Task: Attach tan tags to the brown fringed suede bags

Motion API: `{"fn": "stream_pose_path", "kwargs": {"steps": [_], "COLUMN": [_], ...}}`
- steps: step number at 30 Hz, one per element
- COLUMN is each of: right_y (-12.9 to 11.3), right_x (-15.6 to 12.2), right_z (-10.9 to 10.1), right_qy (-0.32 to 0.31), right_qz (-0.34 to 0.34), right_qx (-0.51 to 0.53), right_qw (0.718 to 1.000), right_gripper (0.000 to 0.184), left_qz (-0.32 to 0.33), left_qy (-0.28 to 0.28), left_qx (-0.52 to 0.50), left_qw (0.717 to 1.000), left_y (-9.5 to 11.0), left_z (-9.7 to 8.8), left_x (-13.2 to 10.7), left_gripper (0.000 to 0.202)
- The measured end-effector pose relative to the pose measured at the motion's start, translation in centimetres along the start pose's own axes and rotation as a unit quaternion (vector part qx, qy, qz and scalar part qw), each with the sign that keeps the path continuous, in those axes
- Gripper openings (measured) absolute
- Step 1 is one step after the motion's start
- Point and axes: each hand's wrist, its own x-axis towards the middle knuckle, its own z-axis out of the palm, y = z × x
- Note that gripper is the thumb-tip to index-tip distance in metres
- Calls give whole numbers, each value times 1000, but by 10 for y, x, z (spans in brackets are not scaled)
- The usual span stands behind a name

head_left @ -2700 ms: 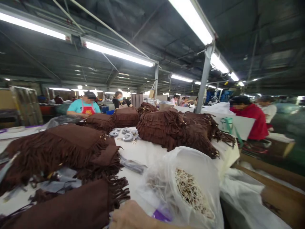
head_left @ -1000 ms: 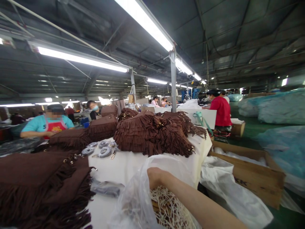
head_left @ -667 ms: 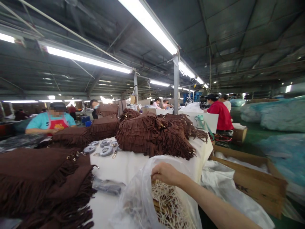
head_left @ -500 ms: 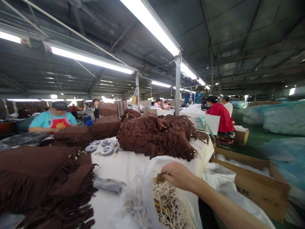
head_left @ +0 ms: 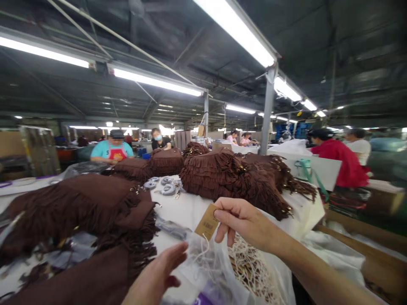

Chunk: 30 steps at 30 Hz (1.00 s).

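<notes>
White table point(head_left: 190, 209) takes up the middle, loaded up. Large heap of brown fringed bags point(head_left: 210, 173) on its far side, slumped, metal bits showing on the right. Another brown stack point(head_left: 92, 195) at left, fringe hanging down its front; one more brown bag point(head_left: 85, 275) lies closest, lower left, cut off at the edge.

Person in a red top point(head_left: 341, 165) bent over at far right; person in a turquoise shirt and red apron point(head_left: 112, 148) across the table, far left. Cardboard box point(head_left: 378, 254) at right, blurred.

Clear plastic bag point(head_left: 219, 258) at the near side, mouth gaping, crammed with a tangle of pale strings point(head_left: 251, 267) with tan bits among them.

Right hand point(head_left: 233, 222) above that plastic bag: thumb and index finger pinch a tag, remaining fingers curled below it. Left hand point(head_left: 160, 271) lower and to the left, fingers loosely extended, thumb apart, nothing in its grip, near the tag but not touching.

Grey coiled straps point(head_left: 168, 189) on the table, between the brown piles.

Tan tag point(head_left: 205, 222) up in the air, tilted, held by its upper right corner; dark barcode point(head_left: 208, 225) on the visible face. White string point(head_left: 207, 242) dangles off its lower end.
</notes>
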Motion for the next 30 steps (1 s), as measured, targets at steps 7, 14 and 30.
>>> {"fn": "stream_pose_path", "kwargs": {"steps": [7,14,30], "right_y": [3,16,55], "right_x": [32,42,62], "right_z": [45,52,86], "right_qy": [-13,-11,34], "right_qz": [-35,-26,-38], "right_qx": [-24,-29,-458], "right_qw": [999,999,887], "right_gripper": [33,32,23], "left_qz": [-76,-73,-31], "left_qy": [-108,-35,208], "left_qx": [-573,-566,96], "left_qw": [809,820,973], "left_y": [28,0,25], "left_z": [44,25,-42], "left_x": [6,-24,-53], "left_gripper": [46,38,17]}}
